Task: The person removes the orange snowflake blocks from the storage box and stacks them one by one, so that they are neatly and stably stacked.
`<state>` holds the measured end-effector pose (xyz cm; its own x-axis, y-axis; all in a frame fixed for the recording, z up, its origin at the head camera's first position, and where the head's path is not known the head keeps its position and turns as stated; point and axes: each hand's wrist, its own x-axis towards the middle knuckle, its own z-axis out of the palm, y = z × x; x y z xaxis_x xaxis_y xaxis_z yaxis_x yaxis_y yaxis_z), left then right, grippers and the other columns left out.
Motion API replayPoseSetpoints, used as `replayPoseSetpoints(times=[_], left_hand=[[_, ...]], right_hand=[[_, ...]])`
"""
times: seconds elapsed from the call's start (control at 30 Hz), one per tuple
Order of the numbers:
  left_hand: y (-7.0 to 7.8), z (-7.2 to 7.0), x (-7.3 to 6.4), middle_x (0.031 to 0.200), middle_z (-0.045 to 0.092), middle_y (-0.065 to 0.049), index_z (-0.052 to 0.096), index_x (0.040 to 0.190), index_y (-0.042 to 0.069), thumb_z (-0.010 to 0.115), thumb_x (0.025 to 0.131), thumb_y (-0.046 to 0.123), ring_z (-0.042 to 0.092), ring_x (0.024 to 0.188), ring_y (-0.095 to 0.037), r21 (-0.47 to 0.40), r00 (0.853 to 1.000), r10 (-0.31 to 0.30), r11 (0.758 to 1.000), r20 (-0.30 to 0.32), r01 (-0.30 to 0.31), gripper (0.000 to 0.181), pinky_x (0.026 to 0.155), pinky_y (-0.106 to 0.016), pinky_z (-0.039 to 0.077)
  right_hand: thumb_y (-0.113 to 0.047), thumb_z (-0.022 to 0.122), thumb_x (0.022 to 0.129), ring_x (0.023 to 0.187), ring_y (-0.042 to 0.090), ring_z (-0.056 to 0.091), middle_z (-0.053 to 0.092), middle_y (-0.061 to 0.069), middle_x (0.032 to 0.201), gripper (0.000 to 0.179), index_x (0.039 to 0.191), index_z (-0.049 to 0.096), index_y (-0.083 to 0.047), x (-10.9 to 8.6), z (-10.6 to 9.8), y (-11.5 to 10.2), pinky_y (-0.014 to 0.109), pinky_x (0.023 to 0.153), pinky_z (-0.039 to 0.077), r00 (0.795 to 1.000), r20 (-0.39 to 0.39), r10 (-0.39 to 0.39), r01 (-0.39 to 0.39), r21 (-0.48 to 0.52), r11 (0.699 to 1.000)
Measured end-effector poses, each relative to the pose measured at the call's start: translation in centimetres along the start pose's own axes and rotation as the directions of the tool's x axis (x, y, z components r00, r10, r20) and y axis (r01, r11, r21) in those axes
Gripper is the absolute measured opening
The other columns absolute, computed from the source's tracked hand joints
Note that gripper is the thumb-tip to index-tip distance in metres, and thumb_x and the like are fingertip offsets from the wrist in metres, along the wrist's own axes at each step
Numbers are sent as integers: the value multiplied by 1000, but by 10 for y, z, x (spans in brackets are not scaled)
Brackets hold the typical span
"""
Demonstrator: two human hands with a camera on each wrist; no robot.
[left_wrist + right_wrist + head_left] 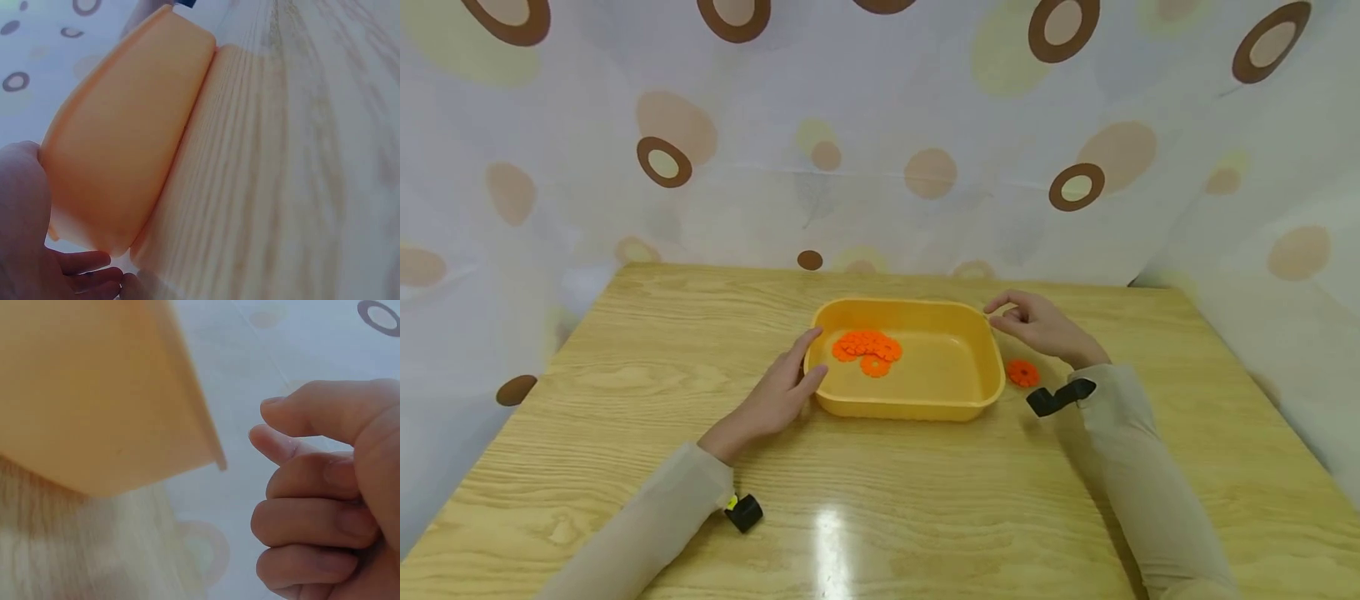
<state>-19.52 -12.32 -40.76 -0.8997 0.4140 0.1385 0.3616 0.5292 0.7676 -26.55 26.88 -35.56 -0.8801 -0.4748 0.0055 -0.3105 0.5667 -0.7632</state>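
Inscriptions: none legible in any view.
Item 1: yellow patch [732,502], possibly a label, on the cuff at seven o'clock from the head view's centre; too small to read.
Item 2: black wrist mount [744,513], just beside the patch at its four o'clock; any lettering too small to tell.
Brands, numbers, signs: none readable.

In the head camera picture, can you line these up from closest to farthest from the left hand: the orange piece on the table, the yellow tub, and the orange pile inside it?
1. Yellow tub: its left end touches the left hand.
2. Orange pile: inside the tub, toward its left side.
3. Orange piece: on the table, past the tub's right end.
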Motion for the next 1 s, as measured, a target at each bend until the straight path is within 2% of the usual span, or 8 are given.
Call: replayPoseSetpoints(times=[0.17, 0.3, 0.43, 0.5, 0.67, 0.73, 0.93, 1.0], left_hand=[[1, 1, 0, 93, 46, -10, 17, 153, 5, 41, 104, 27, 42, 80, -20, -3, 1000, -8, 1000, 4, 8, 59, 78, -34, 37], [1, 1, 0, 100, 49, -13, 17, 153, 3, 42, 104, 27, 44, 82, -21, -3, 1000, 8, 1000, -5, -8, 59, 81, -36, 39], [-1, 2, 0, 103, 51, -17, 18, 153, 3, 42, 104, 27, 46, 85, -23, -1, 1000, 16, 1000, -10, -16, 59, 82, -37, 39], [-1, 2, 0, 110, 52, -19, 18, 152, 3, 42, 104, 27, 46, 89, -23, 3, 1000, 19, 1000, -12, -19, 59, 84, -38, 40], [-1, 1, -1, 106, 52, -16, 18, 152, 3, 42, 104, 26, 46, 85, -21, -2, 1000, 24, 1000, -6, -24, 59, 81, -35, 40], [-1, 1, -1, 97, 50, -15, 18, 152, 4, 42, 104, 26, 45, 81, -22, -7, 1000, 20, 1000, -5, -21, 59, 78, -35, 40], [-1, 1, -2, 121, 51, -21, 18, 153, 5, 42, 104, 28, 48, 99, -27, 2, 1000, 10, 1000, -14, -10, 59, 90, -41, 40], [0, 1, -2, 117, 52, -23, 18, 153, 5, 42, 104, 27, 48, 98, -29, -6, 1000, 8, 1000, -8, -8, 59, 90, -43, 40]], right_hand=[[-19, 53, 100, 49, 11, 30, 41, 1, 58, 27, 119, 57, 0, 7, -1, -11, 28, 56, 34, 1000, -1, 0, 0, -37, 999], [-21, 53, 100, 51, 11, 31, 41, 3, 59, 29, 120, 57, 0, 13, -1, -19, 28, 60, 36, 1000, 8, -1, 1, -56, 998], [-21, 53, 100, 51, 10, 31, 39, 1, 58, 30, 121, 58, 1, 21, 2, -24, 27, 60, 35, 1000, 23, 5, -3, -53, 999], [-20, 53, 100, 50, 10, 31, 38, 0, 57, 30, 121, 58, 1, 24, 4, -25, 27, 59, 34, 999, 32, 2, 0, -52, 999], [-19, 53, 100, 47, 10, 28, 36, -1, 55, 29, 120, 58, 1, 30, 9, -29, 27, 56, 33, 999, 50, -20, 23, -60, 998], [-18, 52, 100, 46, 9, 28, 37, -2, 54, 28, 119, 58, 1, 32, 10, -32, 27, 58, 34, 998, 57, -37, 40, -62, 997], [-14, 51, 100, 44, 9, 26, 37, -3, 51, 28, 120, 57, 4, 37, 12, -40, 27, 57, 34, 993, 96, -74, 79, -46, 996], [-15, 52, 100, 44, 9, 25, 35, -3, 52, 29, 121, 57, 4, 39, 14, -42, 27, 55, 33, 992, 105, -65, 70, -46, 997]])
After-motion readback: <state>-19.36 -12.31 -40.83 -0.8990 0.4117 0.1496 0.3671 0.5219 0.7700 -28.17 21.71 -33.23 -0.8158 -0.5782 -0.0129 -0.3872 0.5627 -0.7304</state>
